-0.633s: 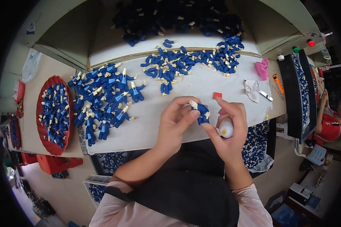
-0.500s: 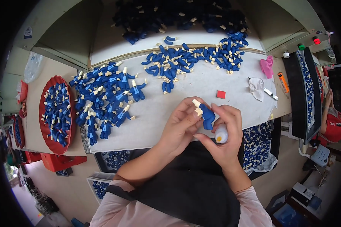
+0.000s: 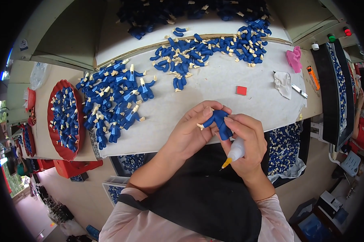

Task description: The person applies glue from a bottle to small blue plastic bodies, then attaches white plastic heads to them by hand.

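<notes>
A small blue toy figure body (image 3: 219, 123) with a cream hand is held between my two hands, above the near edge of the table. My left hand (image 3: 193, 130) is closed on its upper left part, the thumb near the top. The fingertips of my right hand (image 3: 248, 141) pinch its other side. Tucked in my right palm is a white glue bottle (image 3: 236, 149), its yellow needle tip pointing down and left. To the left lies a group of similar blue figure bodies (image 3: 121, 97); farther off is a pile of loose blue arms (image 3: 190, 54).
A red scalloped tray (image 3: 53, 135) of blue parts stands at the left. On the table lie a red square piece (image 3: 241, 90), a white cloth (image 3: 283, 84), a pink cloth (image 3: 294, 59) and an orange cutter (image 3: 313, 78). Bins of blue parts (image 3: 285, 147) sit under the edge.
The figure body has been turned in my hands, and both hands now grip it. The glue bottle has swung so its needle points down and left. The whole view has shifted slightly.
</notes>
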{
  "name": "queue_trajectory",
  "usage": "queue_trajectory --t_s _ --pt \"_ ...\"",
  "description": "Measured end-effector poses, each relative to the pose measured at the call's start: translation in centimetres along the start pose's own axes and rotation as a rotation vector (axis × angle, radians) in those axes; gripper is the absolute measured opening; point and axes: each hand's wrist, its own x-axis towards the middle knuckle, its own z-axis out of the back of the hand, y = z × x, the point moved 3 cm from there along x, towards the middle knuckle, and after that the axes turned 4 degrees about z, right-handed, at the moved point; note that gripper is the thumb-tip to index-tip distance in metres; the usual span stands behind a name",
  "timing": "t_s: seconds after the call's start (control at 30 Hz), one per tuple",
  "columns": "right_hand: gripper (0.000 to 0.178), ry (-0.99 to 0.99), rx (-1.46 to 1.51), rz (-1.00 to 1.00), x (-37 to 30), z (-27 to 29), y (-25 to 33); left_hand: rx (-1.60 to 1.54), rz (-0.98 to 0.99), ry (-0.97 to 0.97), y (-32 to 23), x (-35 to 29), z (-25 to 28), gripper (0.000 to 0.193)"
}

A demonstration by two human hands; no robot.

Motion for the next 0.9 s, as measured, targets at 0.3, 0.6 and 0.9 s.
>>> queue_trajectory --t_s 0.3,0.6,0.9 --pt "0.035 0.001 -0.004 -0.002 -0.1 -0.1 0.2 -0.054 0.019 0.013 0.0 -0.1 -0.1 0.023" --pt "0.039 -0.022 0.046 -0.079 -0.4 -0.5 -0.5 0.078 -0.066 -0.07 -0.4 -0.4 0.0 0.023" --pt "0.044 -0.034 0.335 -0.342 -0.8 -1.1 -2.1 0.259 -0.175 -0.215 -0.3 -0.7 -0.5 0.031"
